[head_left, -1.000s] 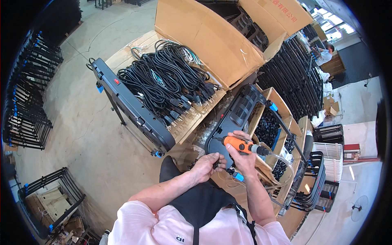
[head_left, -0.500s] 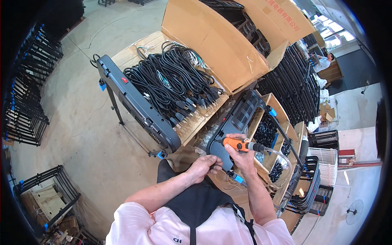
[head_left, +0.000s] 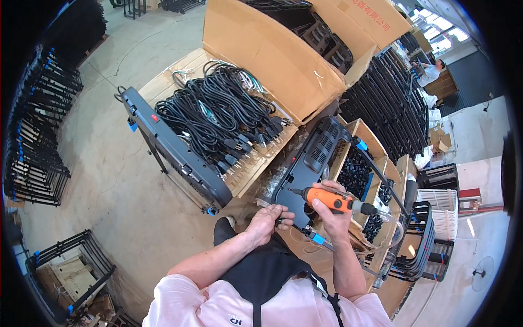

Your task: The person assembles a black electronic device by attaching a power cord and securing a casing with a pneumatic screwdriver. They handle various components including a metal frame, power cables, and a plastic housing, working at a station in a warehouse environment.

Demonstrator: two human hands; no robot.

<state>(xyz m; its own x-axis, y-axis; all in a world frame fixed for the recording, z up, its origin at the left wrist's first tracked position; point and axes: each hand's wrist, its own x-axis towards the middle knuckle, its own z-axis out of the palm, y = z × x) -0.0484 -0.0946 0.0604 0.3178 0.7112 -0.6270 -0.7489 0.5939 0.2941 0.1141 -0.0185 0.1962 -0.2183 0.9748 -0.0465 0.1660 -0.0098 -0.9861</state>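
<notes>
My right hand [head_left: 335,222] is wrapped round an orange air screwdriver [head_left: 322,199], with a clear hose at its back end. The tool lies nearly level, its dark bit pointing left over the lower part of a black plastic housing [head_left: 308,169]. This housing has vent slots and blue-ended legs. Whether the bit touches it, I cannot tell. At the housing's near left edge, my left hand [head_left: 266,223] has its fingers curled and pinched together; something small and dark shows at the fingertips, too hidden to name.
Bundled black power cords [head_left: 218,114] fill a cardboard box [head_left: 267,54] ahead. A second black housing [head_left: 174,147] stands along its left side. Wooden bins [head_left: 376,191] of small black parts sit at right. Stacked black frames [head_left: 381,103] rise behind; another person [head_left: 430,73] is far right.
The screwdriver has drawn back to the right, so its bit now shows. My left hand stays near the housing's edge, fingers still curled. The whole view has shifted slightly.
</notes>
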